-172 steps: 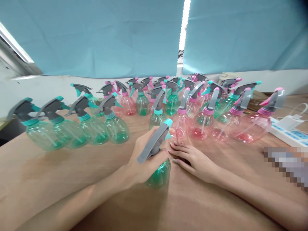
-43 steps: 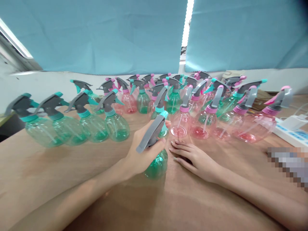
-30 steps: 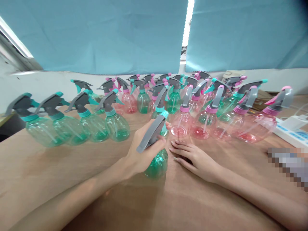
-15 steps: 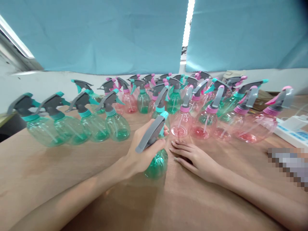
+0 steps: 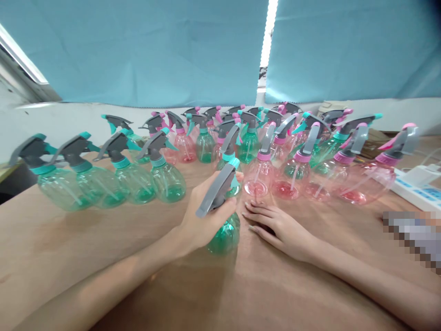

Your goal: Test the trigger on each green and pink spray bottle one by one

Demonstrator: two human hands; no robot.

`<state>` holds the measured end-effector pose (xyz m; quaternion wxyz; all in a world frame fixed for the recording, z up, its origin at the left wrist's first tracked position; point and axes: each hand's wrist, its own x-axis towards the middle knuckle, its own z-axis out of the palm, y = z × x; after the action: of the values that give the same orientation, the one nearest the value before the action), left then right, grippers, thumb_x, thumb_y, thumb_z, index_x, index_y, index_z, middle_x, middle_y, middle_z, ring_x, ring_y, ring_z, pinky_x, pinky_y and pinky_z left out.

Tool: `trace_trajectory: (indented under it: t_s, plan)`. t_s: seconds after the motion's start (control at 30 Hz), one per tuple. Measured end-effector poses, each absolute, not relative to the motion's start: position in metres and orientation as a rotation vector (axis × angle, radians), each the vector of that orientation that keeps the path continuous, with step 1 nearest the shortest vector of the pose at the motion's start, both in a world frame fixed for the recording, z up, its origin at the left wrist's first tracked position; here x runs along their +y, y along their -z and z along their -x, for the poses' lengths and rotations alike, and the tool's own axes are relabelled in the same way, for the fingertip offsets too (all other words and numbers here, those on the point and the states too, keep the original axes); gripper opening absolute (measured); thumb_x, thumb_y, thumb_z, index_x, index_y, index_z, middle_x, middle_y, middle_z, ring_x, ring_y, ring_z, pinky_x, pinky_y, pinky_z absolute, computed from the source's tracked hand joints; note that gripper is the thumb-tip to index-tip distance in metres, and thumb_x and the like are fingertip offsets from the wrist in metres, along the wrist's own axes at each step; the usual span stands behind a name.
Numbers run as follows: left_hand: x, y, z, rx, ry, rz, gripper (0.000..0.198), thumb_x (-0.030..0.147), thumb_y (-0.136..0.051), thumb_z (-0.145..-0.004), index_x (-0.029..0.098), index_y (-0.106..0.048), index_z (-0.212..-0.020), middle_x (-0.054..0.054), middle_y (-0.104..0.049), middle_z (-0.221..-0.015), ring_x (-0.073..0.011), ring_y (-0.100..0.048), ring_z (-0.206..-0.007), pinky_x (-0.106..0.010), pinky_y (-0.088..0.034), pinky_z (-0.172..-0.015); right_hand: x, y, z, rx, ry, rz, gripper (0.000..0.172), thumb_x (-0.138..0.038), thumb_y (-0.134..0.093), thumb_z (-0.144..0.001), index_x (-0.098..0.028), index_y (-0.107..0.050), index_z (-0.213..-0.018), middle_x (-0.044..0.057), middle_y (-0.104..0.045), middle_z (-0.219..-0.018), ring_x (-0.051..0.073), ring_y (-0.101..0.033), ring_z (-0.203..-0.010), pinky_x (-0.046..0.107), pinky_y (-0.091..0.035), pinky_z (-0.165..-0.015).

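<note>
My left hand (image 5: 206, 216) is wrapped round the neck of a green spray bottle (image 5: 225, 236) with a grey and turquoise trigger head, near the middle of the table. The hand hides part of the bottle's neck. To its right, my right hand (image 5: 275, 225) lies palm down on the wooden table (image 5: 289, 294), fingers stretched out, holding nothing. Just beyond those fingertips stands a pink spray bottle (image 5: 258, 179). On the left side, a green spray bottle (image 5: 168, 181) is the nearest of a row of several green ones.
More pink spray bottles, among them one at the right end (image 5: 368, 179), stand in a row. Behind are several mixed green and pink bottles. A white power strip (image 5: 418, 191) and a blurred-out object (image 5: 413, 234) lie at the right. Blue curtains (image 5: 155, 50) hang behind.
Almost nothing differs. The held green bottle's spray head has shifted very slightly; my left hand keeps its grip and my right hand stays flat on the table.
</note>
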<state>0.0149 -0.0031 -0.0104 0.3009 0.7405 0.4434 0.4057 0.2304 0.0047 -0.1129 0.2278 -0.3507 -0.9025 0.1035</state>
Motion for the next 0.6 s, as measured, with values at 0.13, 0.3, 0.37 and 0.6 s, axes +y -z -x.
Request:
trace_trajectory:
  t_s: [0.13,0.3,0.37,0.6]
  plan:
    - [-0.0041,0.0119,-0.0191,1.259,-1.120,-1.925,0.036,0.020,-0.053,-0.079,0.025,-0.059,-0.114,0.003,-0.057,-0.074,-0.0136,-0.052,-0.060,-0.025,-0.043,-0.058,0.0043,0.1121,-0.2296,-2.495,-0.287,0.987,0.037,-0.031,-0.042,-0.098,-0.018,-0.058,-0.129,0.009,-0.055,-0.137,0.025,-0.048,-0.129,0.047,-0.040,-0.107]
    - [-0.0061,0.0110,-0.0209,1.254,-1.098,-1.907,0.034,0.017,-0.053,-0.080,0.026,-0.060,-0.112,0.007,-0.049,-0.062,-0.0115,-0.045,-0.054,-0.022,-0.038,-0.050,0.0031,0.1112,-0.2283,-2.472,-0.282,0.983,0.037,-0.030,-0.044,-0.097,-0.020,-0.058,-0.130,0.009,-0.056,-0.136,0.026,-0.049,-0.128,0.048,-0.041,-0.106]
    - [-0.0058,0.0115,-0.0206,1.253,-1.111,-1.912,0.034,0.016,-0.053,-0.079,0.026,-0.060,-0.111,0.006,-0.051,-0.066,-0.0114,-0.047,-0.057,-0.022,-0.040,-0.053,0.0028,0.1107,-0.2279,-2.459,-0.285,0.977,0.036,-0.029,-0.044,-0.097,-0.021,-0.058,-0.129,0.009,-0.058,-0.134,0.026,-0.050,-0.127,0.049,-0.042,-0.105]
    - [-0.0045,0.0139,-0.0190,1.267,-1.114,-1.939,0.028,0.017,-0.054,-0.080,0.025,-0.062,-0.106,0.006,-0.050,-0.061,-0.0122,-0.045,-0.054,-0.024,-0.040,-0.053,0.0033,0.1106,-0.2280,-2.476,-0.284,0.975,0.036,-0.029,-0.044,-0.097,-0.020,-0.058,-0.129,0.009,-0.058,-0.133,0.025,-0.050,-0.128,0.048,-0.040,-0.107]
